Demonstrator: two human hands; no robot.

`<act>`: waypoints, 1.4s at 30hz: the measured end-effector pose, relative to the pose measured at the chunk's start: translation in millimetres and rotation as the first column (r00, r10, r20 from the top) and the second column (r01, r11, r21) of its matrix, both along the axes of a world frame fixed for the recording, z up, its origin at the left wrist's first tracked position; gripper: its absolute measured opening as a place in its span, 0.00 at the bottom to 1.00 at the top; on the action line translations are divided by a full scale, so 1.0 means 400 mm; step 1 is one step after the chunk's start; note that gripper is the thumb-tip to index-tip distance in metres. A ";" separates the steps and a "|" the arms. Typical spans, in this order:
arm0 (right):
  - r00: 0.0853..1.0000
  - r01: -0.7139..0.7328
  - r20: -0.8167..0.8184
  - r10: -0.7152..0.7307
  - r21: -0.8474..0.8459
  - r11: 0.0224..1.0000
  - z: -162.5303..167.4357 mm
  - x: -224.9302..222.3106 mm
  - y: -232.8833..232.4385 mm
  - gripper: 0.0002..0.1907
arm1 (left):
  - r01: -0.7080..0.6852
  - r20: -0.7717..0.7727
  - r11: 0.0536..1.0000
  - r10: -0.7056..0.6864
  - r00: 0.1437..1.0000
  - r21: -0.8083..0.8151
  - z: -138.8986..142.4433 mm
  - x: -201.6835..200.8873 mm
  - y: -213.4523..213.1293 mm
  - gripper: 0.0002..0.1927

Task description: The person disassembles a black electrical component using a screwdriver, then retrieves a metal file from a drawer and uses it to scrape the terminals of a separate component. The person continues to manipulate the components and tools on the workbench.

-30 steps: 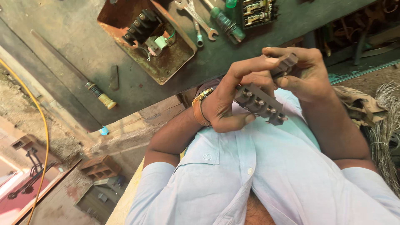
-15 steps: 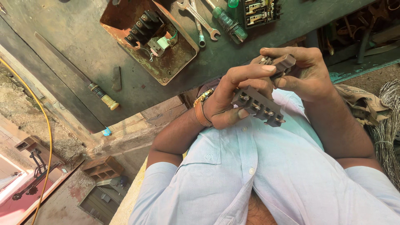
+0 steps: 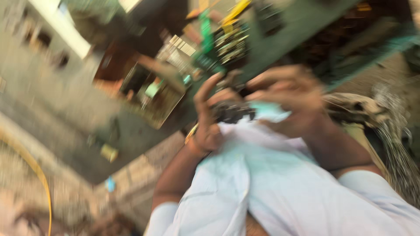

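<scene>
A dark, blocky metal part (image 3: 229,111) sits between both hands, close in front of the chest and just above the pale blue shirt (image 3: 271,175). The picture is badly smeared, so its outline is soft; its long axis seems to run roughly left to right across the view, but which end points where cannot be told. The left hand (image 3: 210,118) curls around the part's left end, fingers raised and bent over it. The right hand (image 3: 288,100) closes over its right end from above, knuckles toward the camera, with a fold of the shirt touching it. Both hands appear wrapped on the part rather than spread. Just beyond the hands runs the near edge of a grey-green workbench (image 3: 144,135), slanting from lower left to upper right, so little room lies between fingers and bench. On the bench, an open rusty box (image 3: 153,94) holds small parts. A yellow cable (image 3: 41,183) curves over the ground at lower left.
</scene>
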State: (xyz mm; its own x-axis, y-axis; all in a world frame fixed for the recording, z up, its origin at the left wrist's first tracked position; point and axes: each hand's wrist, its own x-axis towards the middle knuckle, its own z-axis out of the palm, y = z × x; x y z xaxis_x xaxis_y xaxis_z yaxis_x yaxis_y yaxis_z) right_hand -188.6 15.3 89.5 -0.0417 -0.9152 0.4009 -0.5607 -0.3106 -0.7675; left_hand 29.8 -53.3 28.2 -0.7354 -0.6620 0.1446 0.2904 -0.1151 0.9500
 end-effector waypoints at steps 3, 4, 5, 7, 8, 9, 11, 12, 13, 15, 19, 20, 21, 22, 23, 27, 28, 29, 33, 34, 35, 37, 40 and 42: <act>0.993 -0.050 -0.113 0.045 -0.045 0.998 0.027 0.041 -0.021 0.21 | -0.141 0.210 0.987 0.154 0.965 -0.077 0.006 0.006 0.007 0.56; 0.992 -0.054 -0.121 0.047 -0.053 0.997 0.029 0.059 -0.026 0.22 | -0.171 0.254 0.977 0.199 0.946 -0.130 0.005 0.012 0.008 0.55; 0.992 -0.029 -0.124 0.022 -0.054 0.998 0.026 0.078 -0.029 0.21 | -0.201 0.295 0.962 0.250 0.922 -0.185 0.002 0.019 0.009 0.56; 0.992 0.012 -0.123 -0.019 -0.058 0.998 0.013 0.114 -0.038 0.18 | -0.178 0.284 0.982 0.188 0.940 -0.060 -0.006 0.037 0.009 0.57; 0.990 0.041 -0.133 -0.048 -0.060 0.997 0.009 0.130 -0.035 0.18 | -0.171 0.285 0.985 0.164 0.944 0.001 -0.009 0.049 0.010 0.59; 0.988 0.066 -0.136 -0.074 -0.063 0.996 0.008 0.150 -0.033 0.19 | -0.139 0.288 0.990 0.128 0.949 0.015 -0.008 0.067 0.010 0.58; 0.983 0.110 -0.141 -0.119 -0.067 0.992 0.012 0.185 -0.019 0.19 | -0.081 0.285 0.996 0.067 0.956 0.039 -0.001 0.101 0.008 0.57; 0.980 0.126 -0.143 -0.135 -0.068 0.990 0.017 0.201 -0.012 0.19 | -0.023 0.256 0.999 0.014 0.967 0.032 0.005 0.118 0.004 0.55; 0.979 0.136 -0.143 -0.145 -0.072 0.988 0.020 0.219 -0.007 0.19 | 0.027 0.231 0.999 -0.032 0.972 0.022 0.014 0.141 -0.001 0.53; 0.968 0.151 -0.192 -0.162 -0.074 0.986 0.029 0.247 0.004 0.20 | 0.106 0.214 0.994 -0.100 0.972 -0.018 0.033 0.183 0.002 0.51; 0.951 0.144 -0.276 -0.140 -0.004 0.990 0.056 0.323 0.019 0.19 | 0.182 0.298 0.912 -0.070 0.952 -0.368 0.047 0.245 0.003 0.57; 0.964 0.128 -0.240 -0.116 0.031 0.991 0.063 0.341 0.015 0.20 | 0.178 0.338 0.843 0.005 0.941 -0.509 0.053 0.265 0.000 0.58; 0.976 0.093 -0.203 -0.078 0.066 0.993 0.071 0.361 0.011 0.20 | 0.166 0.362 0.901 -0.011 0.932 -0.400 0.057 0.281 0.004 0.55; 0.971 0.092 -0.228 -0.071 0.084 0.992 0.078 0.381 0.006 0.21 | 0.141 0.370 0.949 -0.027 0.928 -0.283 0.063 0.294 0.015 0.53; 0.963 0.095 -0.259 -0.067 0.096 0.991 0.083 0.400 -0.003 0.22 | 0.108 0.362 0.915 0.045 0.931 -0.390 0.069 0.306 0.020 0.53; 0.991 0.079 -0.118 -0.064 0.131 0.988 0.077 0.477 -0.025 0.22 | 0.089 0.401 0.940 0.054 0.914 -0.329 0.087 0.372 0.019 0.54; 0.996 0.081 -0.056 -0.073 0.159 0.984 0.073 0.492 -0.019 0.22 | 0.079 0.415 0.918 0.098 0.904 -0.388 0.089 0.386 0.024 0.55; 0.998 0.061 -0.027 -0.057 0.166 0.984 0.065 0.504 -0.013 0.22 | 0.078 0.428 0.896 0.131 0.894 -0.438 0.088 0.398 0.029 0.55; 0.998 0.026 0.044 -0.038 0.248 0.968 0.041 0.531 0.005 0.22 | 0.109 0.518 0.902 0.138 0.844 -0.418 0.080 0.436 0.044 0.55; 0.998 0.025 0.048 -0.039 0.269 0.963 0.042 0.533 0.010 0.22 | 0.090 0.470 0.873 0.168 0.867 -0.479 0.081 0.443 0.047 0.56; 0.999 0.022 0.028 -0.030 0.256 0.966 0.046 0.532 0.013 0.22 | 0.070 0.417 0.840 0.194 0.888 -0.538 0.080 0.446 0.049 0.57; 1.000 0.017 -0.011 -0.015 0.253 0.967 0.059 0.530 0.023 0.22 | 0.077 0.398 0.825 0.186 0.898 -0.560 0.081 0.447 0.052 0.57; 0.999 0.018 -0.032 -0.010 0.255 0.967 0.074 0.526 0.022 0.21 | 0.135 0.454 0.855 0.127 0.882 -0.501 0.075 0.430 0.049 0.56; 0.999 0.009 -0.036 0.001 0.260 0.966 0.083 0.506 0.025 0.21 | 0.151 0.457 0.865 0.099 0.884 -0.479 0.064 0.412 0.052 0.56</act>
